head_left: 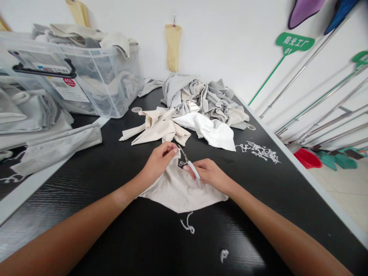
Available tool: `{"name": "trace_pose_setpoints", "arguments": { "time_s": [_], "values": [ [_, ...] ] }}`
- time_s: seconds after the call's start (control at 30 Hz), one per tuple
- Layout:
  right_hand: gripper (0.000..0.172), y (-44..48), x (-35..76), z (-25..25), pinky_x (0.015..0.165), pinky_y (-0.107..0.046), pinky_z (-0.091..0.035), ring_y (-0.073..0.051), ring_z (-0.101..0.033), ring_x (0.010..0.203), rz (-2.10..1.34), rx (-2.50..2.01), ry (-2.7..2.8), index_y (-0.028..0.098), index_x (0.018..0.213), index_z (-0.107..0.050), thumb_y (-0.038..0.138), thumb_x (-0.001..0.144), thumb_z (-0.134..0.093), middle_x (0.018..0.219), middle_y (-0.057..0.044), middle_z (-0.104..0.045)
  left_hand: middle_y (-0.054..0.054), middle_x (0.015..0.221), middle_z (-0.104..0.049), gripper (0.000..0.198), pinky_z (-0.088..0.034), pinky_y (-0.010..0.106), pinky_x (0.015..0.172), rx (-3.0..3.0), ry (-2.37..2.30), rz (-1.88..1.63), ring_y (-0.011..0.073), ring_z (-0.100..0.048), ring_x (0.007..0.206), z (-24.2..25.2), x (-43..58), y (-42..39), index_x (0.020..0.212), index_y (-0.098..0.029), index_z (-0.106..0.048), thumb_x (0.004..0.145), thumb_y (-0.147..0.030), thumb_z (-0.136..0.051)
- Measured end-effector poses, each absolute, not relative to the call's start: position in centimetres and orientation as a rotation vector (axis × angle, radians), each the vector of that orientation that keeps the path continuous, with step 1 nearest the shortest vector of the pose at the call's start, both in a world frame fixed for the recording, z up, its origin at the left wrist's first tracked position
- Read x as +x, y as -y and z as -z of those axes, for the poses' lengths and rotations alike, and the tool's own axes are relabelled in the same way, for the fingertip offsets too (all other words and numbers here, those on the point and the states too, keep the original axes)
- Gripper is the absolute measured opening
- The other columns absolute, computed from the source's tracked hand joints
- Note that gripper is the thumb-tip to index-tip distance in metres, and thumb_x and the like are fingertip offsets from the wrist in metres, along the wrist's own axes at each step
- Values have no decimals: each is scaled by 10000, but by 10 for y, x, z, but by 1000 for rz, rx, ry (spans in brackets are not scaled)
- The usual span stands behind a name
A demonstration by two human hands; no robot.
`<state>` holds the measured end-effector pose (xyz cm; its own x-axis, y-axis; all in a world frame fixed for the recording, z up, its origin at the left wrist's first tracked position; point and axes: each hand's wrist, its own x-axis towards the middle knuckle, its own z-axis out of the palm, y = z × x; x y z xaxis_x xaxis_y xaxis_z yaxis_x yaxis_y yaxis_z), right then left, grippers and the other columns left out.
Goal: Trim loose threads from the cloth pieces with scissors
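Note:
My left hand [164, 155] pinches a raised corner of a beige cloth piece [184, 191], which lies spread on the black table below both hands. In my right hand [208, 171] is a pair of scissors [193, 169] with a light grip, their blades pointing up and left to the pinched corner. A thin thread hangs by the blades; whether it is cut I cannot tell. Close to the cloth's front edge lies a loose curled thread [188, 226], and nearer to me a small thread clump [224, 255].
Beyond the hands lie beige cloth pieces [161, 126], a white cloth [208, 130] and a heap of grey cloths [201, 94]. Cut threads [261, 151] are piled at right. A clear plastic bin [115, 96] full of cloth and folded grey cloths [31, 111] stand at left.

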<state>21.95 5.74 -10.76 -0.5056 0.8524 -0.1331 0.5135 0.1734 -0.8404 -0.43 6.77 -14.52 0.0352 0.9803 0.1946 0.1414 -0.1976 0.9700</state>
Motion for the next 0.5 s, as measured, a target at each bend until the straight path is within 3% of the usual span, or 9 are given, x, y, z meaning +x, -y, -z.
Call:
{"name": "trace_pose_setpoints", "arguments": {
  "time_s": [0.2,0.5],
  "values": [
    [568,-58,218,117,584,-275,-255,-123,-353,625,-1013,-1328,2076,183,634,-537,647,958,-578,638,32,-429,17,923,-659,202,-451,284,798,1468,-1164,-1269,168,-586,856,143,-4,-65,963,-190,-672,972,-388,-631],
    [572,-52,215,118,583,-270,-281,-125,-378,617,-1289,-1217,2066,183,659,-586,671,957,-573,633,32,-466,38,944,-717,254,-512,283,759,1168,-1032,-1167,176,-644,832,142,-6,-65,973,-195,-707,907,-440,-704]
  ]
}}
